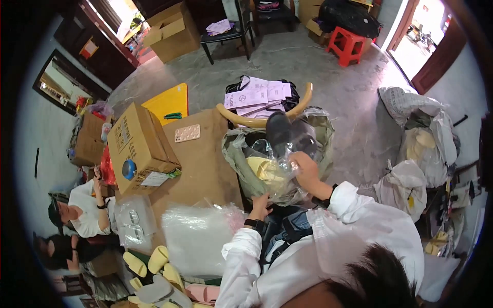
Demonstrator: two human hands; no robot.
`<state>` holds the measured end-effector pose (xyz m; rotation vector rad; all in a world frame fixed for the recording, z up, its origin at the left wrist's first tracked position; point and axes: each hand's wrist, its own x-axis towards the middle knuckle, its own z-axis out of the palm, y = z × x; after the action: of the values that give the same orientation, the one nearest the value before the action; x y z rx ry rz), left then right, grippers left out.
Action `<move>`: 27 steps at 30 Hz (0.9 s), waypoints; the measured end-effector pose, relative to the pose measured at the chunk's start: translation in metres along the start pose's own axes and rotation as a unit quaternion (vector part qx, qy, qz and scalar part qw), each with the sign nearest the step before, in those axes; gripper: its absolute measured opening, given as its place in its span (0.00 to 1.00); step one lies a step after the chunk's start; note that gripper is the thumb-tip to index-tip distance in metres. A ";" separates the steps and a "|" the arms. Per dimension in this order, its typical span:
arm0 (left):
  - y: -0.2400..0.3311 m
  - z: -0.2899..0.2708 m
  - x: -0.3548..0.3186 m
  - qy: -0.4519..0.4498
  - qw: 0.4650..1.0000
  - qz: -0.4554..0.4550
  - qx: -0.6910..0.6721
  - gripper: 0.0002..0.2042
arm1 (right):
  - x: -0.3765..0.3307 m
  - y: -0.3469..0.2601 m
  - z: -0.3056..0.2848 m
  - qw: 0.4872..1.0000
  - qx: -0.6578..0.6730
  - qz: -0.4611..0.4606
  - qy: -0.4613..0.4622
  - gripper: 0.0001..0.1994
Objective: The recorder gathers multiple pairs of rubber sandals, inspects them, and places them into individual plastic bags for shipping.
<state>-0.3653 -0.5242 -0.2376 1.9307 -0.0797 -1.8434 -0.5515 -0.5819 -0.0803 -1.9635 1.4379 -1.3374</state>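
Observation:
A greenish woven sack (237, 163) stands open in front of me, beside the cardboard-topped table. In its mouth lie pale yellow slippers (263, 168) in clear plastic. A dark slipper (279, 127) stands up at the sack's far side, partly behind shiny film. My right hand (306, 169) is over the sack, its fingers closed on a clear plastic bag (285, 165). At the sack's near edge my left hand (260, 206) has its fingers bent round the rim; their tips are partly hidden. A stack of clear plastic bags (192, 238) lies left of this hand.
On the table (205, 159) are a carton (134, 149), a phone (187, 133) and a green-handled cutter (172, 116). A chair with a curved wooden rail (267, 122) holds purple printed sheets (257, 95). More slippers (158, 259) lie near left; a person (87, 205) sits beyond. White sacks (403, 187) stand right.

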 end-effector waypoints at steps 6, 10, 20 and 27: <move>0.027 0.011 -0.064 -0.072 0.991 0.100 -0.045 0.10 | -0.006 0.052 0.023 0.990 -0.098 0.003 -0.106 0.07; 0.031 0.004 -0.078 -0.095 0.987 0.133 -0.005 0.13 | 0.002 0.094 0.026 0.934 -0.189 -0.007 -0.304 0.07; 0.018 -0.005 -0.074 -0.116 0.978 0.160 -0.062 0.13 | 0.013 0.067 0.008 0.841 -0.029 -0.055 -0.537 0.07; 0.026 0.000 -0.070 -0.038 0.981 0.187 0.044 0.16 | -0.013 0.055 0.037 0.938 -0.192 0.003 -0.288 0.07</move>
<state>-0.3648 -0.5228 -0.1632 1.7563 -0.5197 -1.6795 -0.5501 -0.6017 -0.1451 -2.3168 1.4614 -0.4118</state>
